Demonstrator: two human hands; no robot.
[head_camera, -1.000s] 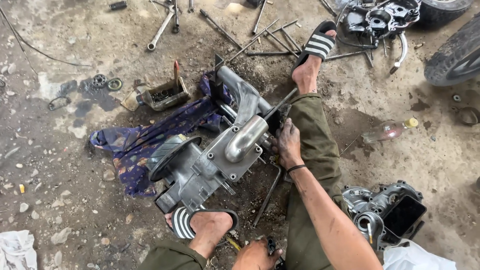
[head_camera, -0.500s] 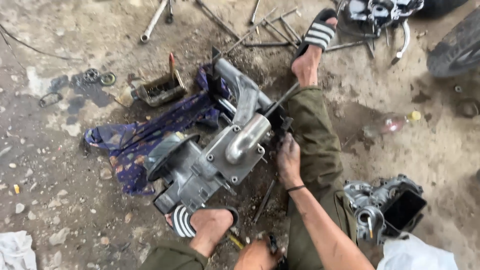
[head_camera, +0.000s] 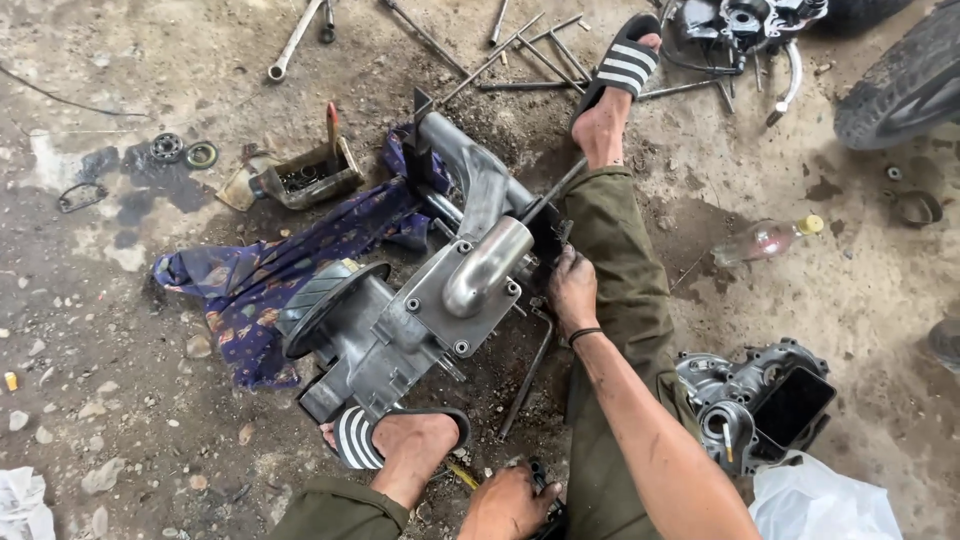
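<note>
At the bottom edge, the left hand (head_camera: 510, 505) curls shut around a small dark tool (head_camera: 540, 480) just above the dirt floor; what kind of tool it is cannot be told. Beside it, a foot in a black slide sandal with white stripes (head_camera: 395, 435) presses against the low end of a grey cast-metal engine casing (head_camera: 420, 300). To the right, a white plastic bag (head_camera: 825, 505) lies crumpled, with no label readable, next to a second, darker engine block (head_camera: 760, 400).

The engine casing lies tilted across the middle of the floor, between the legs, partly on a blue patterned cloth (head_camera: 260, 275). Its surface is dull, greasy aluminium with bolts at 4 corners of a smooth curved pipe cover. The right hand (head_camera: 572, 290), oily, rests at the casing's right side, fingers bent onto a dark part there; whether it grips is unclear.

Farther off, a clear bottle with a yellow cap (head_camera: 765, 240) lies on its side, and long steel rods (head_camera: 520, 55) and a spanner (head_camera: 295, 40) are scattered near a tyre (head_camera: 900, 85).
</note>
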